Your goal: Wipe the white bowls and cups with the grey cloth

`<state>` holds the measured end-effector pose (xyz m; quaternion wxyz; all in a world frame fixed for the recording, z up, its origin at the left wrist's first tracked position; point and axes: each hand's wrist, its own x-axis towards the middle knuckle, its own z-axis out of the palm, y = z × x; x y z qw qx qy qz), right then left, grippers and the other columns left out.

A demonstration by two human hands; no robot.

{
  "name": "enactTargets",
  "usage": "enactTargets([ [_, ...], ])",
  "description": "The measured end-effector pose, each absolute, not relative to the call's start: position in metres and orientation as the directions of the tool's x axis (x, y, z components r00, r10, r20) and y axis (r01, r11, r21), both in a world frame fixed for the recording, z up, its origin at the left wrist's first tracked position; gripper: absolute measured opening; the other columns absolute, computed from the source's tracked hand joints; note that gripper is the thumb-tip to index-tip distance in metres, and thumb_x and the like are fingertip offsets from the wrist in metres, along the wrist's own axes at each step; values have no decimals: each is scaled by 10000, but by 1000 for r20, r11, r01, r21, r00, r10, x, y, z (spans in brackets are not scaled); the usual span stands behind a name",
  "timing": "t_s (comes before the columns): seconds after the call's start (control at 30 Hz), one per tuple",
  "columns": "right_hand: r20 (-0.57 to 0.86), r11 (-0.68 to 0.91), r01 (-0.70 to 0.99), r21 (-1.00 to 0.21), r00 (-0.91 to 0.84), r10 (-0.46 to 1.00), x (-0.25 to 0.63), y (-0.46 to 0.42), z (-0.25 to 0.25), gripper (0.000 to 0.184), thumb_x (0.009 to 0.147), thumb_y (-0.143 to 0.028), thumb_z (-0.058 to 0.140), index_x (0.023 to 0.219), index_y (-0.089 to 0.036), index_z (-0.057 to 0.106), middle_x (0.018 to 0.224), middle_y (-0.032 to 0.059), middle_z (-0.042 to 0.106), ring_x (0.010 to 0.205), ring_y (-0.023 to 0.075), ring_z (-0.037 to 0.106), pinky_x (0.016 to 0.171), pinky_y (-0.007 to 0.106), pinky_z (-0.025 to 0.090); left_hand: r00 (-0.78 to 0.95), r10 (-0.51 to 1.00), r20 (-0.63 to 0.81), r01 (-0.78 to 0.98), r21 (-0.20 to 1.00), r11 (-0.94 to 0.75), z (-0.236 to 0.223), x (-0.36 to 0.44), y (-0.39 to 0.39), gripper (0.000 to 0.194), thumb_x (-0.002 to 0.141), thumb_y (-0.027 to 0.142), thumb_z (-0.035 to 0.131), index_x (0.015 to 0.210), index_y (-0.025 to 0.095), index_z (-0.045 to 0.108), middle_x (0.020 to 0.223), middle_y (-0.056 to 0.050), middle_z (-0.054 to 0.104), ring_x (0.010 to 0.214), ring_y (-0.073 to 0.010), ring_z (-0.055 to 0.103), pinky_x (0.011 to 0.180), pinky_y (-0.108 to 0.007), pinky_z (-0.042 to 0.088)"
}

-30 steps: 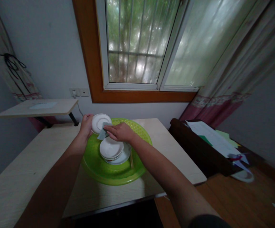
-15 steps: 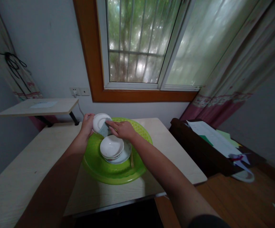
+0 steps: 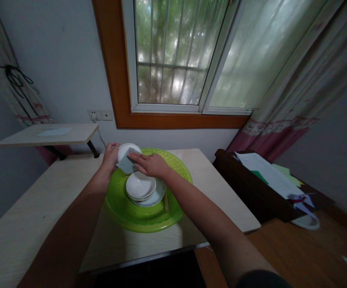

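My left hand (image 3: 111,157) grips the left rim of a small white plate (image 3: 123,149), tilted up over the far left of a green plastic basin (image 3: 143,226). Across the plate's face, my right hand (image 3: 151,163) presses a grey-green cloth (image 3: 127,163) with its fingers. Just below the hands, a stack of white bowls (image 3: 141,185) rests on a white plate (image 3: 159,197) inside the basin. To the right of the stack lies a wooden stick-like utensil (image 3: 166,202), perhaps chopsticks, partly hidden by my right forearm.
The basin stands on a pale wooden table (image 3: 65,192). A raised shelf (image 3: 56,138) with dark legs is at the back left. Beyond are a wall socket (image 3: 99,115) and a barred window (image 3: 176,60). Papers (image 3: 263,172) lie on a dark brown piece of furniture (image 3: 248,192) at the right.
My right hand has slid the cloth a little to the left, so it covers more of the plate's face. My left hand keeps its hold nearly in place.
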<state>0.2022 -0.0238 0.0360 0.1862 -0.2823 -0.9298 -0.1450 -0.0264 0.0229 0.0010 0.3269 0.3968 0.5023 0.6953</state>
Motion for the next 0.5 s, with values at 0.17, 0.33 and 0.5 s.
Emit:
enactTargets([
  [0.17, 481, 762, 636, 118, -708, 517, 208, -17, 33, 490, 1055, -457, 333, 1481, -267, 480, 1286, 78, 709, 928, 213, 734, 777, 318, 530, -479, 854, 204, -141, 942, -304, 3, -24, 21, 302, 721, 355, 660, 960, 216, 538, 867, 11, 568, 688, -121, 544, 592, -234, 442],
  [0.33, 437, 835, 516, 188, -806, 400, 204, -24, 29, 475, 1051, -471, 338, 1459, -288, 500, 1353, 52, 671, 901, 197, 735, 732, 301, 524, -470, 857, 211, -134, 943, -306, 1, -25, 23, 308, 708, 352, 660, 961, 221, 541, 866, 15, 562, 689, -122, 542, 586, -233, 442],
  [0.5, 426, 831, 523, 188, -806, 411, 197, -30, 30, 520, 1050, -474, 329, 1544, -318, 366, 1488, 28, 556, 893, 201, 735, 734, 318, 545, -475, 847, 238, -52, 954, -297, 1, -26, 23, 307, 709, 394, 655, 943, 216, 564, 860, 3, 576, 705, -133, 548, 587, -235, 432],
])
